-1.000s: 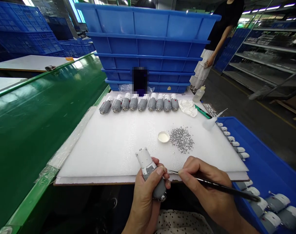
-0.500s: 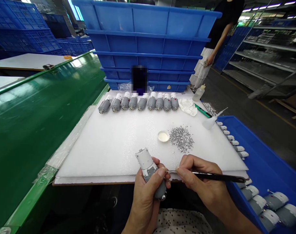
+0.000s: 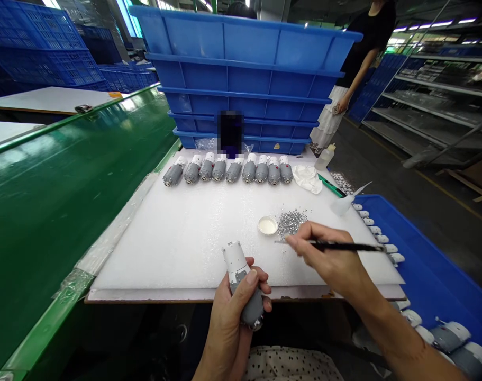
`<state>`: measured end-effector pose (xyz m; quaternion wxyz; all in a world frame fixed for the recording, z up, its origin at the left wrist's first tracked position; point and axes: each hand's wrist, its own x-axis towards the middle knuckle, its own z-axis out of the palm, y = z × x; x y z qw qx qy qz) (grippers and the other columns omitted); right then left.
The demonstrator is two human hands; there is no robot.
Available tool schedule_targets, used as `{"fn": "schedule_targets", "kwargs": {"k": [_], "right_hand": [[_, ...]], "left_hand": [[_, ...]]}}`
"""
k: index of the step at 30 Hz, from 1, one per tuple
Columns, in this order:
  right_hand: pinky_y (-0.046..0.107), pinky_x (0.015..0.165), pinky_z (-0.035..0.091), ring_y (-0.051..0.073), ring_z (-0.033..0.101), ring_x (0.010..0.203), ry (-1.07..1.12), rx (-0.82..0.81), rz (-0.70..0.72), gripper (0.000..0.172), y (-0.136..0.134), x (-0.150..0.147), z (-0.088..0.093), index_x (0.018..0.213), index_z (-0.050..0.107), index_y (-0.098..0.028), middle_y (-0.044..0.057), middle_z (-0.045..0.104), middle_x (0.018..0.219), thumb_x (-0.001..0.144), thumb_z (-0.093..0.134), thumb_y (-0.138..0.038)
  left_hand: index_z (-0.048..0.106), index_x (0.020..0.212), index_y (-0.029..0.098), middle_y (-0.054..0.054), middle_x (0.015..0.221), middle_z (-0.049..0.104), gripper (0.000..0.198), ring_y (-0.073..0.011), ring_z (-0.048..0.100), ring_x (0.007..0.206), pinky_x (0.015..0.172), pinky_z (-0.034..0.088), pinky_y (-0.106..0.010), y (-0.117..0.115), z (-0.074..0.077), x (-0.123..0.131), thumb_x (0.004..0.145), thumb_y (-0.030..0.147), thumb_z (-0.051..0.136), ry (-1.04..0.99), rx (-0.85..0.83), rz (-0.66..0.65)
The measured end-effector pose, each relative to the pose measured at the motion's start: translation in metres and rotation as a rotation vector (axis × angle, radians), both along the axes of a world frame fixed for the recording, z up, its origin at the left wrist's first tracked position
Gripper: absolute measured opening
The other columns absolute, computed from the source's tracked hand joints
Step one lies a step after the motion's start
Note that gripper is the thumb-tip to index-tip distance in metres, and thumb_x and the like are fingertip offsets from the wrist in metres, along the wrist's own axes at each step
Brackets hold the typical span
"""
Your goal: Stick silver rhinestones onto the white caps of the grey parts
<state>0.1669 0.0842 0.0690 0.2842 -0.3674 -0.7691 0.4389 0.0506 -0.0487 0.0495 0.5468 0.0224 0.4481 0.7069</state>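
A grey-and-white cylindrical part (image 3: 234, 257), dotted with small studs, rests in my left hand (image 3: 238, 304), thumb across its front and fingers curled behind. It leans with the white end up and away from me. My right hand (image 3: 330, 259) pinches a slim black-handled tool (image 3: 352, 246) with a thin metallic front; motion blurs its tip. That tip is over the white foam sheet (image 3: 165, 243), just nearer me than a heap of tiny silver pieces (image 3: 291, 222). Left of the heap sits a small round dish (image 3: 267, 226) with pale contents.
Similar grey-and-white parts (image 3: 219, 169) line the sheet's far side, before stacked blue crates (image 3: 241, 74). A crumpled tissue (image 3: 307, 179) and squeeze bottles (image 3: 342, 205) lie right. A blue bin (image 3: 443, 264) holds more parts. A green conveyor (image 3: 78, 174) runs left; a person (image 3: 355, 69) stands behind.
My right hand has moved away from the held part, forward toward the silver heap, carrying the tool. My left hand keeps its hold on the part, shifted only slightly.
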Motion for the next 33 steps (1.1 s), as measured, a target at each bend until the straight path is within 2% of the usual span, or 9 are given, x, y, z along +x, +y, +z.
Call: {"fn": "schedule_targets", "kwargs": {"k": [4,7,13,20,25,29,33], "right_hand": [[0.026,0.047,0.03,0.012,0.042,0.051,-0.139,0.065,0.032,0.031,0.039,-0.019,0.0,0.058,0.054,-0.019,-0.002,0.049,0.052,0.082,0.063,-0.036],[0.026,0.047,0.028,0.012,0.042,0.049,-0.241,0.105,0.071,0.031,0.049,-0.031,-0.003,0.055,0.052,-0.019,-0.002,0.05,0.05,0.08,0.063,-0.033],[0.026,0.048,0.029,0.013,0.042,0.051,-0.355,0.183,0.089,0.027,0.049,-0.038,-0.007,0.056,0.053,-0.02,-0.002,0.052,0.052,0.081,0.059,-0.029],[0.026,0.049,0.029,0.013,0.045,0.053,-0.382,0.196,0.106,0.026,0.05,-0.039,-0.011,0.058,0.054,-0.02,-0.002,0.055,0.054,0.081,0.058,-0.028],[0.026,0.047,0.029,0.012,0.044,0.05,-0.34,0.171,0.095,0.028,0.046,-0.036,-0.001,0.057,0.054,-0.019,-0.001,0.053,0.052,0.082,0.059,-0.029],[0.026,0.048,0.03,0.012,0.043,0.051,-0.213,0.173,0.078,0.033,0.038,-0.027,0.013,0.059,0.052,-0.019,-0.002,0.05,0.053,0.086,0.061,-0.038],[0.026,0.049,0.03,0.011,0.041,0.052,-0.088,0.228,0.04,0.03,0.032,-0.019,0.012,0.061,0.053,-0.019,-0.003,0.049,0.054,0.085,0.065,-0.033]], "left_hand": [[0.062,0.092,0.015,-0.002,0.075,0.065,0.026,-0.0106,0.054,0.056,0.056,0.045,-0.023,-0.005,-0.001,-0.001,0.085,0.04,0.068,0.071,-0.028,-0.106],[0.063,0.092,0.016,-0.002,0.073,0.064,0.027,-0.0123,0.055,0.058,0.059,0.046,-0.024,-0.008,0.001,0.0,0.084,0.041,0.068,0.119,-0.074,-0.1],[0.066,0.098,0.015,-0.004,0.079,0.065,0.03,-0.0143,0.058,0.066,0.063,0.05,-0.025,-0.011,0.002,-0.002,0.082,0.039,0.071,0.1,-0.123,-0.034],[0.066,0.106,0.012,-0.004,0.082,0.064,0.034,-0.0144,0.057,0.069,0.065,0.05,-0.025,-0.011,0.002,-0.003,0.085,0.039,0.069,0.066,-0.096,-0.035],[0.066,0.112,0.012,-0.006,0.084,0.064,0.038,-0.0135,0.055,0.067,0.062,0.048,-0.025,-0.015,-0.002,-0.004,0.088,0.04,0.065,0.023,-0.055,-0.045],[0.07,0.105,0.012,-0.005,0.077,0.063,0.033,-0.0098,0.05,0.055,0.052,0.043,-0.022,-0.017,-0.005,-0.007,0.091,0.04,0.059,-0.156,0.037,-0.088],[0.072,0.097,0.007,-0.007,0.078,0.063,0.038,-0.0086,0.049,0.053,0.047,0.039,-0.019,-0.017,-0.003,-0.009,0.096,0.038,0.05,-0.362,0.122,-0.114]]}}
